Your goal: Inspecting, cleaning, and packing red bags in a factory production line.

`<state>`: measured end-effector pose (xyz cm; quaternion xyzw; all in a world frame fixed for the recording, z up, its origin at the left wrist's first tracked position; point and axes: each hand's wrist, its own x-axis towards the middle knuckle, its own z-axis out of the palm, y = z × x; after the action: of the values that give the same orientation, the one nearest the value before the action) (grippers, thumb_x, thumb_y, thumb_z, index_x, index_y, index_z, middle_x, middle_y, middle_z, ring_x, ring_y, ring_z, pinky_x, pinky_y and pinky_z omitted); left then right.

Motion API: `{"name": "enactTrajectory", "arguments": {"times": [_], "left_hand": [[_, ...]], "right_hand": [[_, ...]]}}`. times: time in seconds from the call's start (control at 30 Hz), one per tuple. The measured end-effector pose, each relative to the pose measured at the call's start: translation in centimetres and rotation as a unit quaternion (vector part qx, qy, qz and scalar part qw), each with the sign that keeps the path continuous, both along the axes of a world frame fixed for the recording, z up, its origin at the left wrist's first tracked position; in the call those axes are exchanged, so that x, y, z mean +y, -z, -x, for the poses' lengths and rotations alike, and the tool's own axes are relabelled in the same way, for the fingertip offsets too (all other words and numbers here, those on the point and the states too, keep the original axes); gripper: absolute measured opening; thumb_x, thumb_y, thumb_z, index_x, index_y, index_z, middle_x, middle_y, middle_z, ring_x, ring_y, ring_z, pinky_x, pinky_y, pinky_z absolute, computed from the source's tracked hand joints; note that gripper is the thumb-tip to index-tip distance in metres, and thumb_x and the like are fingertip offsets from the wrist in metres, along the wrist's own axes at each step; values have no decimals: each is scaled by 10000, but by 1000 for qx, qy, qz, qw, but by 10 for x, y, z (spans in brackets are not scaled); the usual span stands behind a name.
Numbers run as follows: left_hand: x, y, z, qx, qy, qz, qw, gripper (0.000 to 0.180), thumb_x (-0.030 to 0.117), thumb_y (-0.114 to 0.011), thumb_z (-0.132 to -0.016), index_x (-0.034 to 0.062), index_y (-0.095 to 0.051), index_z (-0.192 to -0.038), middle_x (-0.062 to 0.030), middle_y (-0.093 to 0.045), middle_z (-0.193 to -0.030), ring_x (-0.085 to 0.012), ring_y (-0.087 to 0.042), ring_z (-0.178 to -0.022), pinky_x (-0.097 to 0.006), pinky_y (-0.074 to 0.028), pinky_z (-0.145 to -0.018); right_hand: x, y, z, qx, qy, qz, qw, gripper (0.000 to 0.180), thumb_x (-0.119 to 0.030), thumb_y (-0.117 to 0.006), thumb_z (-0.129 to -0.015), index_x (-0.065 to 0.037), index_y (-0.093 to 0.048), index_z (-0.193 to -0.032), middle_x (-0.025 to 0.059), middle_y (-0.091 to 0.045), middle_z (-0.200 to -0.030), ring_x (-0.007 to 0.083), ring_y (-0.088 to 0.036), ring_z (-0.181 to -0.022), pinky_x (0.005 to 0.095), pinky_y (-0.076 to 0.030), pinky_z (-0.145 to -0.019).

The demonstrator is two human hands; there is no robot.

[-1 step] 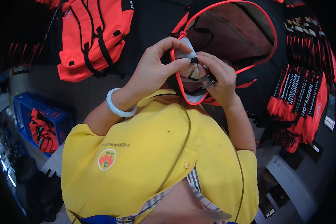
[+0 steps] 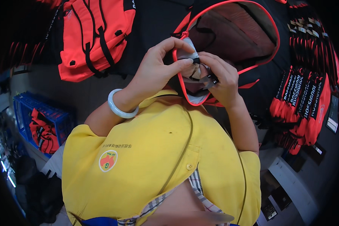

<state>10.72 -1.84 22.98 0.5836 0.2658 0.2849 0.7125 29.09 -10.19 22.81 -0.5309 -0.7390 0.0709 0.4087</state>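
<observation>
An open red-and-black backpack (image 2: 233,35) lies in front of me, its red-edged mouth showing a dark lining. My left hand (image 2: 164,64) is closed, pinching the pale inner lining (image 2: 186,46) and a small black tab between thumb and forefinger. Close beside it, my right hand (image 2: 222,77) bends its fingers against the same tab. Under those fingers sticks out a small grey-bladed tool (image 2: 207,80) that looks like thread snips, with its rest hidden in my palm. A pale bangle circles my left wrist.
Another red backpack (image 2: 96,41) with black straps lies at the upper left. A blue crate (image 2: 62,120) holding red-and-black pieces stands lower left. Stacks of red-and-black bags (image 2: 301,101) sit at the right, with more tagged pieces (image 2: 309,32) beyond them.
</observation>
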Motion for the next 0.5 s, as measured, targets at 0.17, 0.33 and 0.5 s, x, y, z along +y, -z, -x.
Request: {"name": "enactTrajectory", "arguments": {"times": [0.17,0.33,0.5], "left_hand": [[-4,-2,2,24,1,-17,1000,190,52,-651,-870,20,-590,-1047,0,-587,-984,-63,-533,-932,-217,-426,-883],[2,-1,7,28,59,-53,997,199,54,-643,-885,36,-564,-1066,-2,-586,-982,-46,-542,-932,-206,-448,-850],[2,5,13,-82,94,249,960,153,85,-642,-904,81,-530,-1008,30,-556,-913,-16,-534,-873,-180,-459,-754]], "right_hand": [[8,-3,-7,-12,-44,36,998,251,54,-672,-726,10,-616,-967,150,-661,-917,304,-672,-803,335,-543,-690],[19,-18,-12,69,-113,177,975,278,21,-727,-684,9,-617,-939,97,-635,-815,172,-619,-686,264,-514,-653],[32,-34,-21,142,-142,374,905,138,-25,-683,-801,25,-659,-927,37,-643,-749,58,-579,-715,229,-490,-660]]}}
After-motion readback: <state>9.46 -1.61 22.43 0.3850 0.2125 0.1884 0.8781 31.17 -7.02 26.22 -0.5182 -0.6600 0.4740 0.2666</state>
